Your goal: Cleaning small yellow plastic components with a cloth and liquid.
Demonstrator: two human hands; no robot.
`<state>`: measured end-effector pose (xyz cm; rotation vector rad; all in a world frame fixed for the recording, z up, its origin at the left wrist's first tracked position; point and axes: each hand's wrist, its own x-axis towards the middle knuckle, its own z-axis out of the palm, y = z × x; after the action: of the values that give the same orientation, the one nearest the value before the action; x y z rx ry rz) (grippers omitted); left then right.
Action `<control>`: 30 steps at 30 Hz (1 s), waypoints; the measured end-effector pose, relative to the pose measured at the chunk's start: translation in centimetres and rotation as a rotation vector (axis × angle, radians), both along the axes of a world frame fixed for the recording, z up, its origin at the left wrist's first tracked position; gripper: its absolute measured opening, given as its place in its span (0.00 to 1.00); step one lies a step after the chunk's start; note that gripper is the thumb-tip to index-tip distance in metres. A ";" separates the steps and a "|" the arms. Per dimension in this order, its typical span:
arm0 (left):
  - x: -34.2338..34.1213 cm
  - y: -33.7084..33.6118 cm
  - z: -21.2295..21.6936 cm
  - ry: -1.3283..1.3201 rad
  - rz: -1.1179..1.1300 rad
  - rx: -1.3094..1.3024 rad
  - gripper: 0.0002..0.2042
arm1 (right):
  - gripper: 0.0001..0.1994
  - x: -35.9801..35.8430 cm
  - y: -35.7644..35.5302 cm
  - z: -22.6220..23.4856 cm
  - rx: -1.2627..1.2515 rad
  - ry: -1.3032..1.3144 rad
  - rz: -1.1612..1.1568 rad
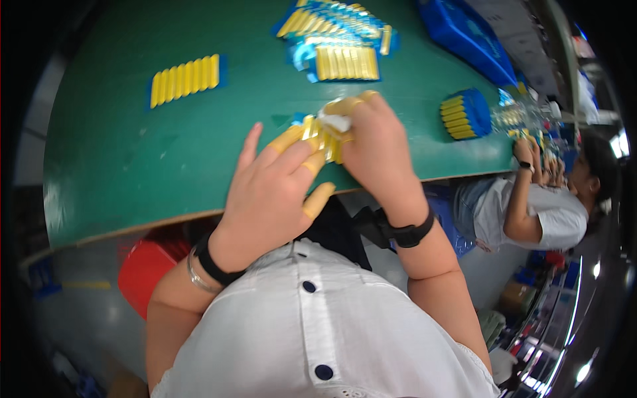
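Both of my hands work over a pack of yellow rod-shaped pieces (330, 144) on the green table, close to its near edge. My left hand (265, 192) lies over the pack with its fingers spread, their ends pressing on it. Yellow finger covers sit on several fingers of both hands. My right hand (381, 149) is closed in a pinch on a small white wad (337, 122), like cloth or tissue, which touches the pack's upper right part. The fingers hide much of the pack, and the wad is blurred.
A flat row of yellow pieces (186, 81) lies at the left. Farther back is a pile of shiny blue-and-yellow packs (332, 23). A blue bin (468, 40), a round blue-and-yellow bundle (458, 119) and a clear bottle (524, 116) stand right. Another person (531, 209) works beyond.
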<state>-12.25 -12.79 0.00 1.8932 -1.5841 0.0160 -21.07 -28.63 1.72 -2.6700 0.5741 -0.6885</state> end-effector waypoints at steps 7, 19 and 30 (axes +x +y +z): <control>-1.2 0.0 0.3 -0.112 0.029 0.132 0.20 | 0.09 -0.4 1.1 -1.1 0.057 0.004 -0.120; -0.9 -0.2 0.4 -0.144 0.036 0.148 0.17 | 0.08 -3.9 1.2 1.7 0.188 0.257 0.014; -0.8 -0.6 0.2 -0.068 0.040 0.096 0.14 | 0.08 -3.3 -2.7 0.6 0.272 -0.063 0.027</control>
<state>-13.02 -13.40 0.24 2.0176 -1.6173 0.0222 -24.38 -31.32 2.33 -2.3914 0.5700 -0.6356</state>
